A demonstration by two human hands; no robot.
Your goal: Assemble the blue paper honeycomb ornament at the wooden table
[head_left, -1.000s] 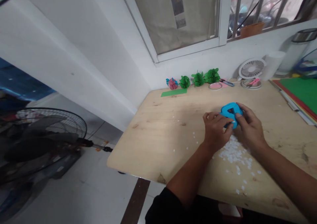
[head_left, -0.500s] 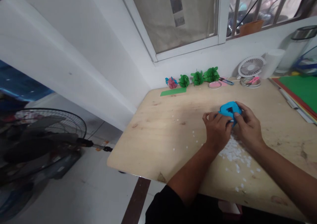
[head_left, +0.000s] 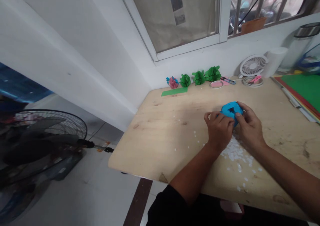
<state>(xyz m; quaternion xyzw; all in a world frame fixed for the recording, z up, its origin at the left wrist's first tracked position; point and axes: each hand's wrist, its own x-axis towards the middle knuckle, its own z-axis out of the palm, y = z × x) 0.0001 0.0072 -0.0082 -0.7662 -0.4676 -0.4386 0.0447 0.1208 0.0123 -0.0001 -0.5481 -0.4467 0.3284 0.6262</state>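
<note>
Both hands hold a bright blue rounded piece (head_left: 228,110), which looks like folded paper and has a dark angular patch on its face. My left hand (head_left: 220,129) is closed, its thumb and fingers pinched at the near left edge. From the right side, my right hand (head_left: 250,126) grips the same piece, thumb on the face and fingers behind. Just below the hands, many small white bits (head_left: 235,151) lie scattered on the wooden table (head_left: 155,136). The underside of the blue piece is hidden.
Along the wall stand several green paper figures (head_left: 199,77) and a pink-and-blue one (head_left: 173,82), with a green strip (head_left: 174,91) in front. Farther right are a blue cutter (head_left: 228,80), tape rings, a small white fan (head_left: 253,66) and stacked coloured sheets (head_left: 303,89).
Hands and blue piece stay almost in place. A small white bit seen at the left fingertips before no longer shows. The whole view has shifted slightly.
</note>
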